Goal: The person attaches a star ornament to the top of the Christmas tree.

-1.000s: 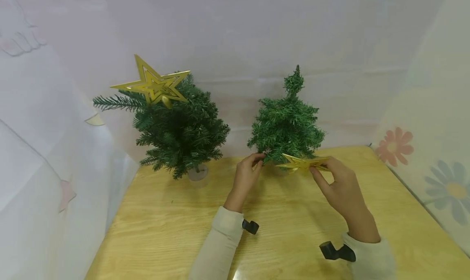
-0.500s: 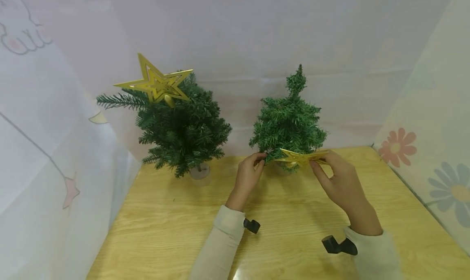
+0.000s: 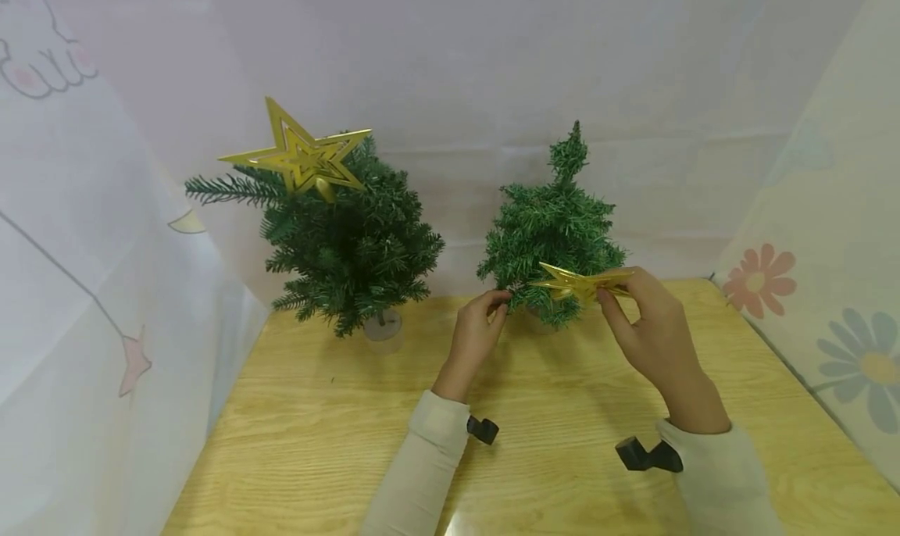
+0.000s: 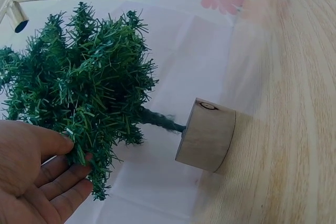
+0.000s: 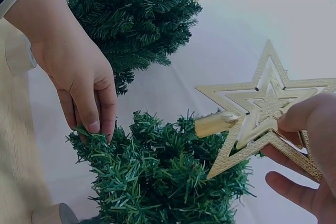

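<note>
My left hand [image 3: 473,344] pinches a low left branch tip of the small green Christmas tree [image 3: 551,223]. In the left wrist view, thumb and fingers meet on that branch, and the tree's round wooden base [image 4: 207,136] rests on the table. A gold star tree topper [image 5: 269,107] is pinched at one side by my right hand [image 3: 657,329]. It is held nearly flat, in front of the tree's lower branches and below its bare tip [image 3: 576,130]. Its hollow socket [image 5: 214,124] points away from the right hand. In the head view, the right fingertips are partly hidden by the star.
To the left stands a darker, fuller Christmas tree [image 3: 351,247] on a pale round base [image 3: 383,326]. Another gold star [image 3: 302,159] sits tilted at its top left. Behind the wooden table [image 3: 316,427] hangs a pale cloth [image 3: 450,75]; printed cloths flank both sides.
My right hand has raised the star topper a little, from near the tree's base to its lower branches. The left hand keeps its place on the branch.
</note>
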The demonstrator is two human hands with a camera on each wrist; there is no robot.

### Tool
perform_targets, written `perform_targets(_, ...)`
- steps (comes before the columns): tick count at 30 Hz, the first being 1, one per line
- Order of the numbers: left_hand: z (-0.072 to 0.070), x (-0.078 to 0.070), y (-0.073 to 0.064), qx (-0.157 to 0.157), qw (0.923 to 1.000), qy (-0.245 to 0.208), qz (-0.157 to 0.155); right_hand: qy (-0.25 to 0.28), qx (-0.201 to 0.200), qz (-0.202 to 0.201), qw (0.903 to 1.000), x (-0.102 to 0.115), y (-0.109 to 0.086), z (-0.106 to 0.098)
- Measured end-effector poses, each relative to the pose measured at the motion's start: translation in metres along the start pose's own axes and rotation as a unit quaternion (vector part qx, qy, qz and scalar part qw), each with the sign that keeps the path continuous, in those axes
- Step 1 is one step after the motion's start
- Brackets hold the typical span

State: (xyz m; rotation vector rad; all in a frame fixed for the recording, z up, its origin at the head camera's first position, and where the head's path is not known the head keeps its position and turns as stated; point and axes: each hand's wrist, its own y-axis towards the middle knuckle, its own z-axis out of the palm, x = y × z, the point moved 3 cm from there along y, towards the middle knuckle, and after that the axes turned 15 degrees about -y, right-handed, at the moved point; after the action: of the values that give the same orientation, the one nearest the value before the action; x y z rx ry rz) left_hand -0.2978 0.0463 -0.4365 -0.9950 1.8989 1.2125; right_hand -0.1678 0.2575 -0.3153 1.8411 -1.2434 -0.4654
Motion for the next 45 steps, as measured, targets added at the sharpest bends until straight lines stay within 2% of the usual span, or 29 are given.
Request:
perform_targets(9, 0.000, 0.000, -0.001, 0.004, 1.0000, 0.001, -0.008, -0.001, -0.042, 0.005, 0.9991, 0.002, 0.016, 0.001)
perform_targets(14, 0.000, 0.000, -0.001, 0.000, 1.0000, 0.002, -0.004, -0.004, -0.053, -0.008, 0.9985, 0.002, 0.025, -0.001)
perform_targets(24, -0.001, 0.000, 0.000, 0.002, 1.0000, 0.002, 0.000, -0.016, -0.045, -0.030, 0.9984, 0.006, 0.043, -0.012)
perform_targets(31, 0.000, 0.000, -0.001, 0.007, 0.9999, -0.001, -0.015, -0.016, -0.038, -0.029, 0.9987, 0.008, 0.045, -0.015)
perform_targets(45, 0.000, 0.001, -0.002, 0.007, 0.9999, -0.005, -0.006, -0.010, -0.038, -0.056, 0.9977, 0.011, 0.051, -0.018)
